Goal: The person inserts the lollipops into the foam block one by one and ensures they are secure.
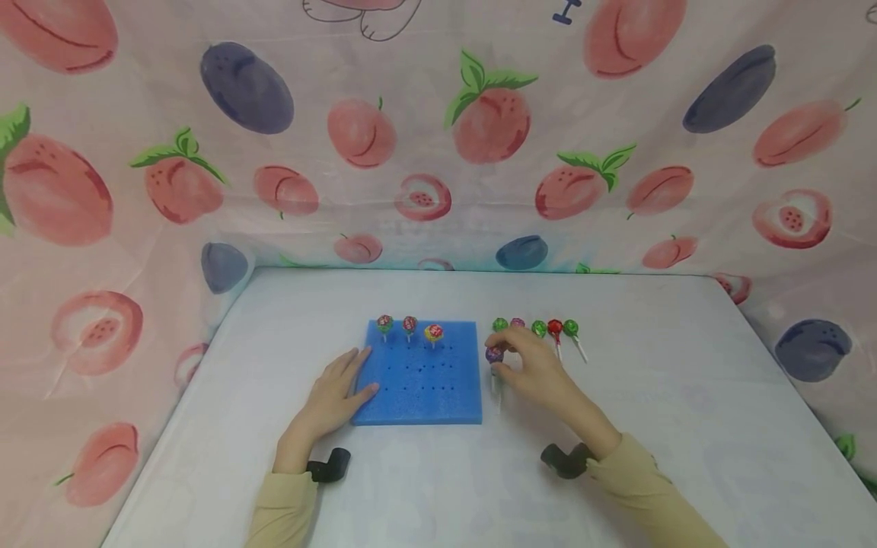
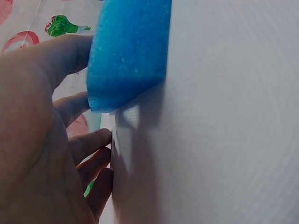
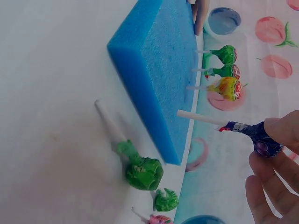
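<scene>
A blue foam block (image 1: 418,411) with rows of small holes lies on the table. Three wrapped lollipops stand in its far row: a green one (image 1: 385,323), a red-and-green one (image 1: 409,325) and a yellow one (image 1: 434,333). Along the block's left edge rests my left hand (image 1: 333,392), fingers spread and fairly straight. My right hand (image 1: 541,373) pinches a dark purple lollipop (image 3: 266,142) by its wrapped head, just right of the block. Its white stick (image 3: 201,116) points down, free of the fingers. Below it, a green lollipop (image 3: 144,173) lies on the table beside the block.
Right of the block, behind my right hand, lie several more lollipops, among them a pink one (image 1: 518,323), a red one (image 1: 554,326) and a green one (image 1: 571,327). A fruit-printed cloth (image 1: 473,190) hangs behind the white table (image 1: 288,304).
</scene>
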